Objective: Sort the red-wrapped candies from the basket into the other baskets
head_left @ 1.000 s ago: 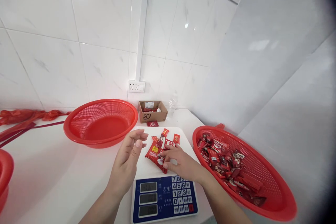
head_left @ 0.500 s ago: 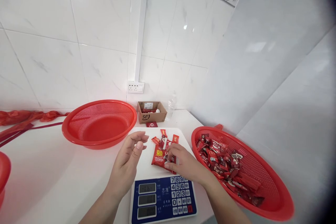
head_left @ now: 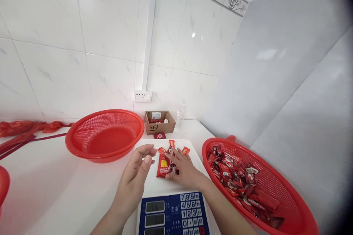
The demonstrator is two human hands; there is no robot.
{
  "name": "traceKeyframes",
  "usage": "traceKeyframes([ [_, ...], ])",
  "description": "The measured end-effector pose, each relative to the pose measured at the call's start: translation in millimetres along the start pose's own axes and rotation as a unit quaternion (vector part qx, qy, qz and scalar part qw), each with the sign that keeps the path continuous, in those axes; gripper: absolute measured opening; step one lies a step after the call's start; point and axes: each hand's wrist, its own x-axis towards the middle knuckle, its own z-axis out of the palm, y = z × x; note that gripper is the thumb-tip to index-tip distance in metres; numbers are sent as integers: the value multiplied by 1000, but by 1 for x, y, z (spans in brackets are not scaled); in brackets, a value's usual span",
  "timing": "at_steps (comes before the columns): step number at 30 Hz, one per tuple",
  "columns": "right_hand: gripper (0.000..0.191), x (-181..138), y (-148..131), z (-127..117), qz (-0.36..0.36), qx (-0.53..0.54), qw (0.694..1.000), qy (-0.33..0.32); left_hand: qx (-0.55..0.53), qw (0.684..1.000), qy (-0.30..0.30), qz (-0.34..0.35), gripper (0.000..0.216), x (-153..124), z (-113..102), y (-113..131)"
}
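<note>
A white weighing scale [head_left: 154, 185] with a blue keypad panel [head_left: 172, 214] sits in front of me. Several red candy packets [head_left: 165, 163] lie on its platform. My right hand [head_left: 183, 169] rests flat over them, fingers spread on the packets. Just left of the pile my left hand [head_left: 135, 176] hovers at the platform's edge, fingers loosely curled and apart, holding nothing.
A red mesh basket [head_left: 286, 205] full of red candy packets stands at the right. An empty red mesh basket [head_left: 104, 136] sits at the back left. A small cardboard box [head_left: 159, 122] is by the tiled wall. Red plastic bags [head_left: 22, 132] lie far left.
My right hand has slid forward and left over the packets, pushing them together toward my left hand. The left hand has barely moved. The camera has tilted up slightly.
</note>
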Motion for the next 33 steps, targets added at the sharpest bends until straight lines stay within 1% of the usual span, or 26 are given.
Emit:
traceKeyframes([
  [3, 86, 13, 1, -6, 21, -3, 1000, 15, -3, 1000, 9, 3, 35, -1, 1, 0],
  [6, 88, 28, 5, -8, 24, -7, 1000, 5, -13, 1000, 26, -2, 34, -2, 2, 2],
  [9, 87, 36, 6, -7, 5, -7, 1000, 0, -1, 1000, -3, -1, 35, -1, -1, 0],
  [12, 87, 33, 4, -4, -12, -1, 1000, 7, 12, 999, -31, 3, 33, 0, -6, -4],
  [19, 87, 15, -1, -5, -55, 21, 998, -5, 7, 999, -34, 9, 32, 0, -5, -7],
  [22, 91, 21, -1, -6, -51, 20, 998, -4, 4, 1000, -26, 16, 33, 0, -4, -6],
  [27, 91, 42, 0, -5, -31, 9, 999, 4, 5, 1000, -24, 16, 34, 0, -4, -5],
  [30, 87, 48, 1, -4, -45, 11, 999, -1, 1, 1000, -21, 19, 33, 1, -4, -5],
  [33, 79, 44, 1, -5, -73, 18, 997, -1, 0, 1000, -21, 17, 33, 0, -5, -6],
])
